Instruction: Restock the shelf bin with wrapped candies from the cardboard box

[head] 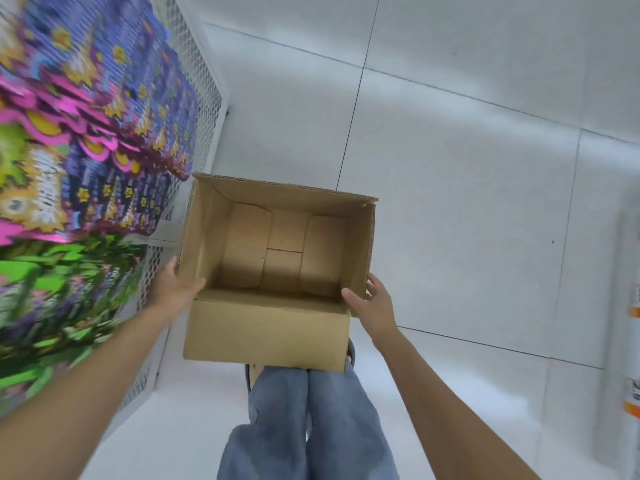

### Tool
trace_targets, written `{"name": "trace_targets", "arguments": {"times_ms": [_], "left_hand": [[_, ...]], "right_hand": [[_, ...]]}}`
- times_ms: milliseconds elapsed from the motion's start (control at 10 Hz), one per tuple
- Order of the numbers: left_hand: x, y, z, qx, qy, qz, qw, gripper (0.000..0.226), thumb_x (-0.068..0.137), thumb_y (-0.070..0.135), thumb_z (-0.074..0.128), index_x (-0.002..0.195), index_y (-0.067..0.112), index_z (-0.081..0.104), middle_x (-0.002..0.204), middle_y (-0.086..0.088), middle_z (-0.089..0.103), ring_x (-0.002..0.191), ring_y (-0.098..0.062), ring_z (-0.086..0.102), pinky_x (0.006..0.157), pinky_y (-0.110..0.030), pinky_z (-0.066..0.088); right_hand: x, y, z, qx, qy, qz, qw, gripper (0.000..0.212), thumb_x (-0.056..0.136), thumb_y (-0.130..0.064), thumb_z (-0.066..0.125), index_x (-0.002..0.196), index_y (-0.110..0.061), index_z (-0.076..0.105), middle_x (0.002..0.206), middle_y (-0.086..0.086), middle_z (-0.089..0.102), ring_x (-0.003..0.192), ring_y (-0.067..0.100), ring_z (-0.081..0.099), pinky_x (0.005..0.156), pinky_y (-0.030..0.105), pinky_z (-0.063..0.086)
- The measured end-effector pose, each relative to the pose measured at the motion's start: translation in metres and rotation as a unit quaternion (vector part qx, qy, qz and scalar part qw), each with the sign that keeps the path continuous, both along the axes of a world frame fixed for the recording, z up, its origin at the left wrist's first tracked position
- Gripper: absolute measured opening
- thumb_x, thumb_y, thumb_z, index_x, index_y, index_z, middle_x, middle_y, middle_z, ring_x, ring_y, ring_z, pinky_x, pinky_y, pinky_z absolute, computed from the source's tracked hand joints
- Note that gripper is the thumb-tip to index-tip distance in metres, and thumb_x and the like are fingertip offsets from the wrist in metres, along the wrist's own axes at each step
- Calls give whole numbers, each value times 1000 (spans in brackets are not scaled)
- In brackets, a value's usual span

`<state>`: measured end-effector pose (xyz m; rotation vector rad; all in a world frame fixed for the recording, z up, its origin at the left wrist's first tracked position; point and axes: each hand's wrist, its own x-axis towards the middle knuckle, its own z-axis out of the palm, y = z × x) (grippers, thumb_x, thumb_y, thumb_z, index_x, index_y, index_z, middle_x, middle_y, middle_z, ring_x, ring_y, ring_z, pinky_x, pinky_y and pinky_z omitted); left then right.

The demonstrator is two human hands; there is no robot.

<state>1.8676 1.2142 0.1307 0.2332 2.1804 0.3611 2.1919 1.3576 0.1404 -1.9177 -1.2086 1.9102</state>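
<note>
White floor tiles [450,168] with thin dark joints filled the background, and two legs [294,427] in blue jeans showed at the bottom edge. Both bare forearms reached forward from the lower corners of the view to one cardboard box [266,327], held open side up above the legs and just beside the mesh wall of the shelf bin [207,98]. The left hand [173,289] gripped the box's left wall near its near corner, with the thumb hooked over the rim and the fingers hidden outside. The right hand [372,306] gripped the near right corner, with the thumb over the rim and the fingers curled on the outer wall. Four bottom flaps lay bare inside the box. Wrapped candies [86,150] in purple, pink and green foil were heaped in the bin up to its mesh wall, cut off by the left edge and too blurred to count. One white object [633,306] with orange marks stood cut off at the right edge, unreadable.
</note>
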Motion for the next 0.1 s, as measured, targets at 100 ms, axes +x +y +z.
{"name": "trace_targets", "arguments": {"times_ms": [100], "left_hand": [[17, 1, 32, -23, 28, -52, 998, 69, 88, 23, 70, 148, 10, 39, 146, -15, 48, 128, -34, 51, 103, -45, 45]], "right_hand": [[-13, -8, 50, 20, -96, 69, 993, 57, 90, -19, 68, 142, -17, 45, 134, -4, 56, 128, 18, 51, 103, 27, 40]]}}
